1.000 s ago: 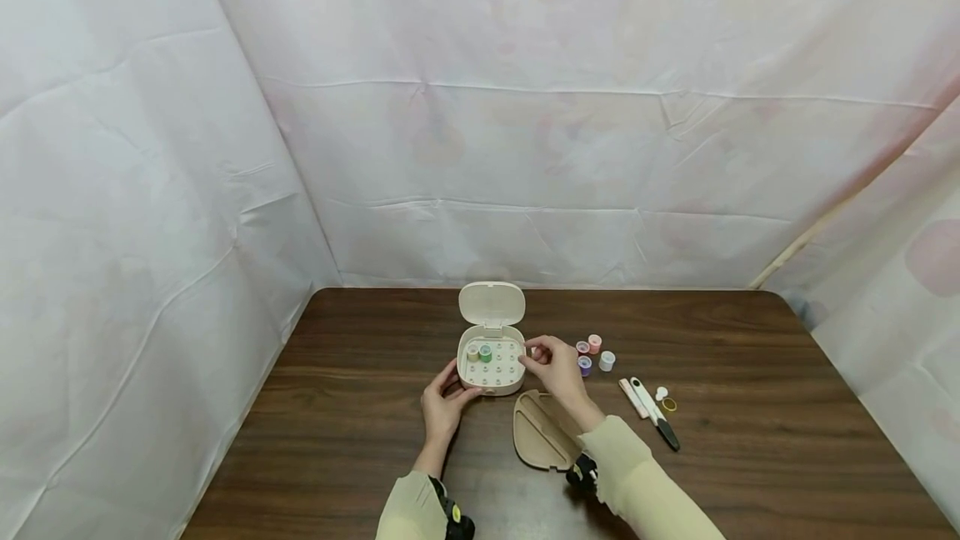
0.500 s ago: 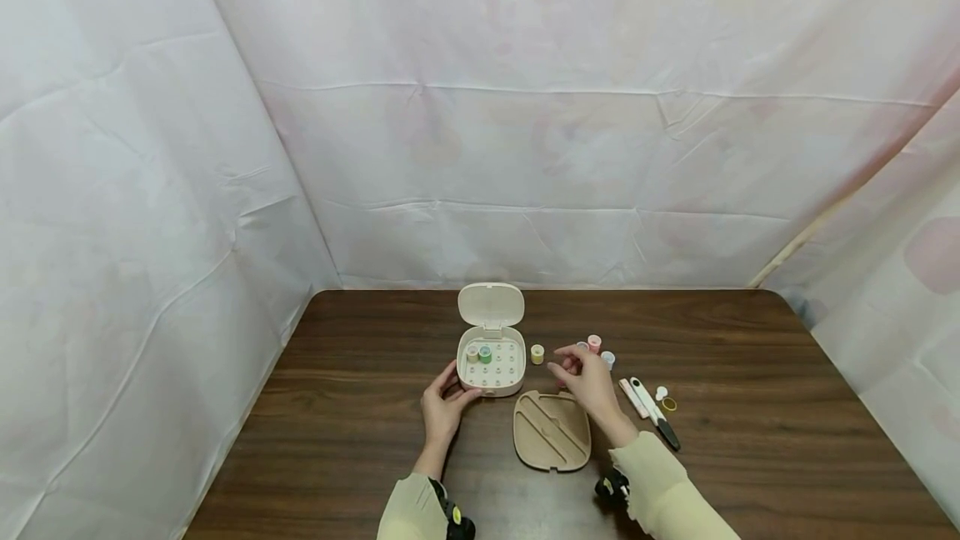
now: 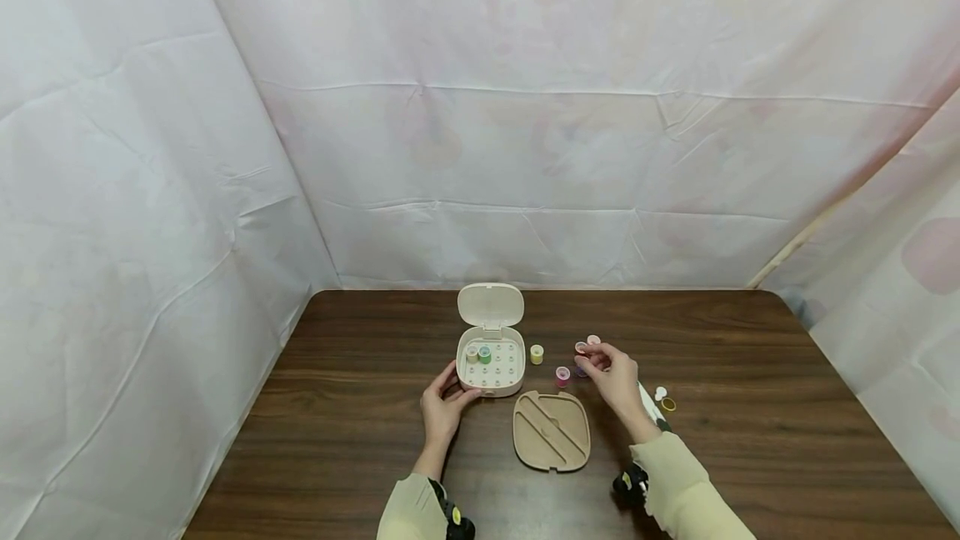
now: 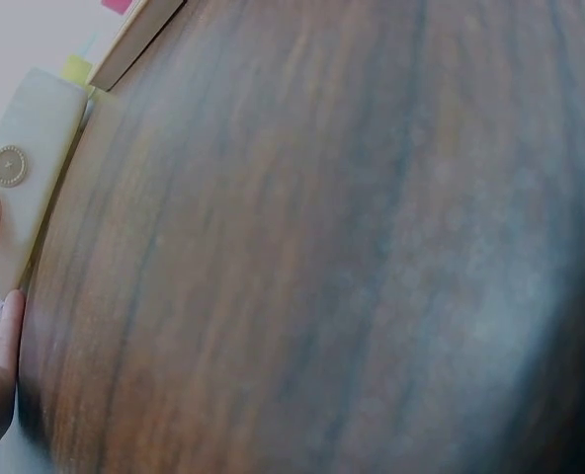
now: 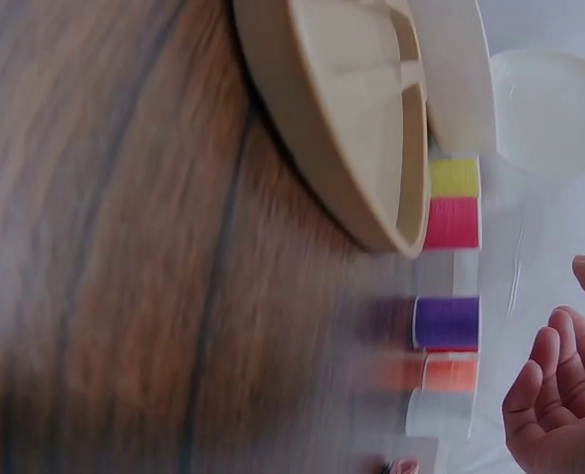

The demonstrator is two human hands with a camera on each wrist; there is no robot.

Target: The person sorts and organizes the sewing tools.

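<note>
My left hand (image 3: 442,407) grips the front left corner of a small cream sewing box (image 3: 491,387), thumb on the front wall and fingers at the side. Inside, a beige spool (image 3: 472,354) and a green spool (image 3: 485,354) of thread sit on the pegged tray. My right hand (image 3: 617,380) hovers around the thread spools to the right. Its thumb and fingertips are apart in the right wrist view, with nothing between them. Closest to it are a purple spool (image 5: 447,323), a red one (image 3: 581,347) and a pink one (image 3: 593,340).
Right of the box stand a yellow spool (image 3: 536,354) and a magenta spool (image 3: 562,376). A tan divided tray (image 3: 551,457) lies in front of them. Farther right are a partly covered white and black tool (image 3: 652,407), white round pieces (image 3: 661,393) and a yellow ring (image 3: 669,404).
My right hand has moved right, from beside the box to the spool group. The yellow and magenta spools, formerly behind it, are uncovered. My left hand stays in place.
</note>
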